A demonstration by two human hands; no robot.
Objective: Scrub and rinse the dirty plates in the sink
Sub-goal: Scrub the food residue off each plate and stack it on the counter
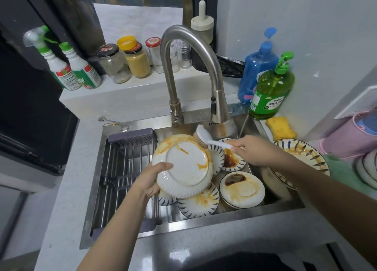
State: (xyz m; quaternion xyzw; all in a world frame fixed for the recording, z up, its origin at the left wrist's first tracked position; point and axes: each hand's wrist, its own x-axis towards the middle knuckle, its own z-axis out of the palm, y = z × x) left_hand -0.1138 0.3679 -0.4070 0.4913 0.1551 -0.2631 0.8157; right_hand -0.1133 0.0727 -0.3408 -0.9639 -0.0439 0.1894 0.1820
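My left hand grips a stained plate; right hand clasps the brush. Dirty plates remain at four o'clock; none visibly clean.

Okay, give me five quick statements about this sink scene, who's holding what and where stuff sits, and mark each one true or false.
1. The left hand holds the white ribbed plate with its underside facing the camera. True.
2. The right hand holds the yellow sponge. False: it grips the white brush; the sponge lies on the counter by the green soap bottle.
3. The brush bristles are at the held plate's far rim. True.
4. The drying rack on the sink's left side is full of plates. False: no plates sit in it.
5. The plates lying in the sink are all clean. False: several show orange and dark brown stains.
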